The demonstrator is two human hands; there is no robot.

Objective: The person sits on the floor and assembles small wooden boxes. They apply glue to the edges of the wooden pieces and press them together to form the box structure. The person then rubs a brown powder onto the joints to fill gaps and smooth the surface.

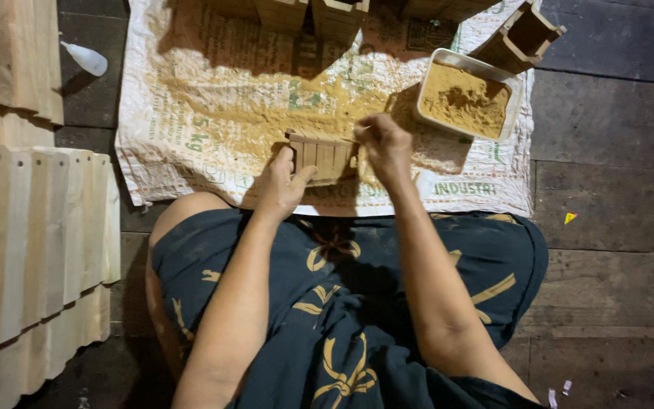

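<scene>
- Nearest the camera: your lap, dark cloth with yellow pattern [342,318], both forearms reaching forward over it.
- Your left hand [283,185] grips the near-left corner of the small wooden box [325,157]; thumb lies on the slatted face, fingers wrap the left end. Closed on it.
- Your right hand [384,144] is at the box's right end, fingertips pinched tight at the top-right corner. Can't tell whether they pinch the box edge or a bit of powder.
- The box sits on the printed white sack [191,129], just beyond your knees, roughly centre of view. Long axis runs left-right across you; slatted side faces up toward the camera, slats running near-far.
- Sawdust-coloured powder [266,106] is spread over the sack around and beyond the box.
- Right of the box, slightly farther: white rectangular tub [515,98] filled with the same powder.
- Far edge: more wooden boxes [338,19], one open trough-shaped one [520,38] at far right.
- Far left: small white squeeze bottle [85,59] lying on the dark floor planks [615,189].
- Left side, near to far: stacked pale wooden boards [32,242].
</scene>
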